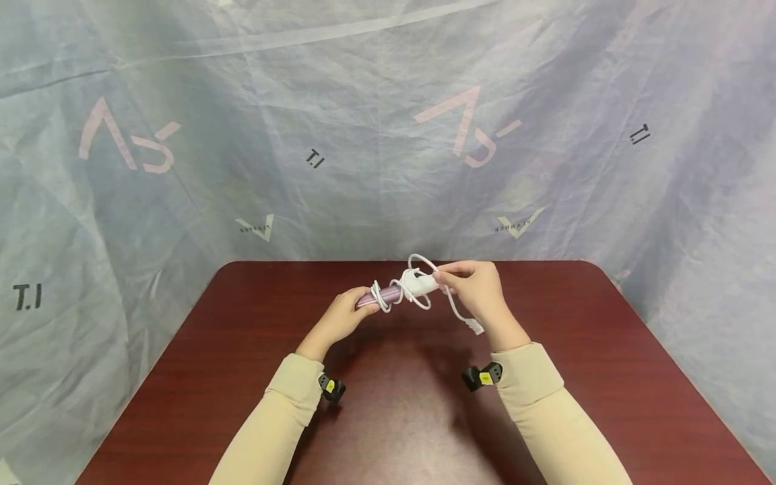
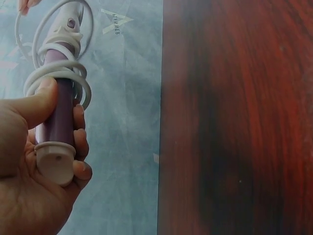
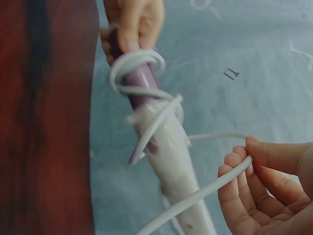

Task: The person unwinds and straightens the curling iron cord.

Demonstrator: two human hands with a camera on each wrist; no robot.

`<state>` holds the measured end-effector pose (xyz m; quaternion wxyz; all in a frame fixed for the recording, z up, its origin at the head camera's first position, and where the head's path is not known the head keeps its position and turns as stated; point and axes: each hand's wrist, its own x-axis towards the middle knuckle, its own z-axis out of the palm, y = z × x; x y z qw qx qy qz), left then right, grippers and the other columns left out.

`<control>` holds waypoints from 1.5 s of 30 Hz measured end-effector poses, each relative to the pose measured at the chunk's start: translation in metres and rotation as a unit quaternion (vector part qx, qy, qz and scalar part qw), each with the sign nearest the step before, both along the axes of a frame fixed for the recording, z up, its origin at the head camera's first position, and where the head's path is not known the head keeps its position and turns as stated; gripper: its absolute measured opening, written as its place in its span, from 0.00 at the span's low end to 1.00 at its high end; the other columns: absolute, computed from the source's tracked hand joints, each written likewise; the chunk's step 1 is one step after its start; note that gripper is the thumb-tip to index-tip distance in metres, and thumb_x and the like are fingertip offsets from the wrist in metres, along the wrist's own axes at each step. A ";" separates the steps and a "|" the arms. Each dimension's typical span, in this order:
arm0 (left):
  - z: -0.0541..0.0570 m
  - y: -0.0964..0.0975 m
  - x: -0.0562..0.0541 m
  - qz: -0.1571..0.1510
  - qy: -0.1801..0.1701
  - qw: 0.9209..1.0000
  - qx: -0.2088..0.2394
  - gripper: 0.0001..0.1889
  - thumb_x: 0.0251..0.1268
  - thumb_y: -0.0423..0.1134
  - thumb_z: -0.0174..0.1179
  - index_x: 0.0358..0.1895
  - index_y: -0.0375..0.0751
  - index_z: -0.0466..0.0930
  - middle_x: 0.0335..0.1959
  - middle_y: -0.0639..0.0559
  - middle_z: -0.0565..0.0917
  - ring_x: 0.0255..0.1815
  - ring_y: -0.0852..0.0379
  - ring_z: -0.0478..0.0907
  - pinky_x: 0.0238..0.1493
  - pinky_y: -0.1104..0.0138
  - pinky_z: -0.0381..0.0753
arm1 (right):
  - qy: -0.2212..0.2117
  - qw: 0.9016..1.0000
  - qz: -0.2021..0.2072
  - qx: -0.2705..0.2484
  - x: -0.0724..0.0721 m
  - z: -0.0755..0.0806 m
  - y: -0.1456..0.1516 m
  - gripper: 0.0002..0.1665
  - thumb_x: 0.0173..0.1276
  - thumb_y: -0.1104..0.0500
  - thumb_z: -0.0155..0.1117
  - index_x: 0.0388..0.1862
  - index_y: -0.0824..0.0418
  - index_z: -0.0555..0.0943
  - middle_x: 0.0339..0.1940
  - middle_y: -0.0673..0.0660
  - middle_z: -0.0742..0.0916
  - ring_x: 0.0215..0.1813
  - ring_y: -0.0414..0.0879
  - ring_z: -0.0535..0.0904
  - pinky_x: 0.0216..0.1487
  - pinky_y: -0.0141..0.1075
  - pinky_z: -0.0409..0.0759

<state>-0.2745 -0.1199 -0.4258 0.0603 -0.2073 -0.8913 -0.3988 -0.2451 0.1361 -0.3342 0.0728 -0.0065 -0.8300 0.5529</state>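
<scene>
My left hand (image 1: 341, 315) grips the purple barrel of a curling iron (image 2: 61, 112), its thumb along the near side and its fingers curled round underneath. The barrel ends in a white cap near the palm, and the white handle points right, towards my other hand. A white cord (image 3: 195, 195) winds in loose loops round the barrel and handle. Between thumb and fingertips, my right hand (image 1: 481, 291) pinches the cord beside the handle. Below that hand dangles the cord's plug (image 1: 475, 327). The iron is held above the table.
A dark red wooden table (image 1: 212, 377) with rounded far corners lies under both hands. Behind it hangs a grey printed cloth (image 1: 376, 202). Each sleeve cuff carries a small black wrist camera (image 1: 332, 389).
</scene>
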 end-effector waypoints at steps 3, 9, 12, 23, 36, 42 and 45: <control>-0.001 -0.001 0.004 -0.004 -0.005 1.000 0.000 0.18 0.64 0.40 0.63 0.53 0.33 0.78 0.45 0.42 0.83 0.44 0.50 0.77 0.51 0.56 0.76 | -0.002 1.000 -0.004 -0.002 -0.003 0.008 0.012 0.15 0.60 0.55 0.72 0.42 0.63 0.88 0.30 0.54 0.90 0.29 0.40 0.85 0.31 0.31 0.80; -0.002 -0.002 0.007 -0.015 -0.006 1.000 0.005 0.18 0.64 0.40 0.64 0.53 0.34 0.78 0.47 0.43 0.83 0.46 0.51 0.77 0.52 0.55 0.76 | 0.007 1.000 -0.008 -0.005 -0.011 0.023 0.046 0.19 0.61 0.57 0.72 0.46 0.68 0.86 0.21 0.41 0.88 0.27 0.36 0.84 0.31 0.30 0.80; 0.000 -0.001 0.008 -0.021 -0.005 1.000 0.013 0.18 0.64 0.40 0.64 0.53 0.34 0.78 0.47 0.43 0.82 0.45 0.51 0.77 0.51 0.56 0.76 | 0.000 1.000 -0.013 -0.007 -0.013 0.029 0.067 0.21 0.62 0.57 0.70 0.48 0.70 0.84 0.20 0.40 0.87 0.28 0.35 0.84 0.35 0.29 0.81; 0.005 -0.003 0.008 -0.028 -0.008 0.999 0.029 0.18 0.64 0.39 0.63 0.54 0.34 0.78 0.44 0.44 0.82 0.42 0.54 0.76 0.47 0.60 0.76 | -0.055 0.998 -0.015 0.024 -0.013 0.004 0.118 0.24 0.65 0.56 0.68 0.54 0.72 0.80 0.25 0.39 0.87 0.30 0.31 0.83 0.38 0.28 0.81; 0.012 -0.006 0.007 0.020 0.003 0.999 0.047 0.18 0.64 0.38 0.63 0.54 0.31 0.77 0.44 0.40 0.83 0.43 0.49 0.76 0.47 0.56 0.75 | -0.090 0.973 0.117 0.175 0.015 -0.001 0.149 0.19 0.65 0.55 0.67 0.50 0.66 0.84 0.34 0.52 0.89 0.34 0.40 0.82 0.37 0.35 0.80; 0.004 -0.005 0.003 0.027 -0.006 0.999 0.038 0.19 0.65 0.39 0.62 0.55 0.32 0.77 0.46 0.40 0.82 0.44 0.48 0.76 0.49 0.55 0.75 | -0.055 0.966 0.173 0.186 0.037 0.019 0.153 0.14 0.65 0.59 0.67 0.45 0.66 0.85 0.31 0.51 0.89 0.32 0.38 0.81 0.36 0.34 0.80; 0.001 -0.004 0.003 0.022 -0.001 0.999 0.032 0.19 0.65 0.39 0.62 0.55 0.31 0.77 0.47 0.40 0.82 0.45 0.47 0.77 0.50 0.54 0.75 | -0.032 0.966 0.184 0.179 0.045 0.032 0.153 0.13 0.65 0.58 0.67 0.44 0.65 0.85 0.28 0.47 0.87 0.31 0.40 0.81 0.36 0.33 0.79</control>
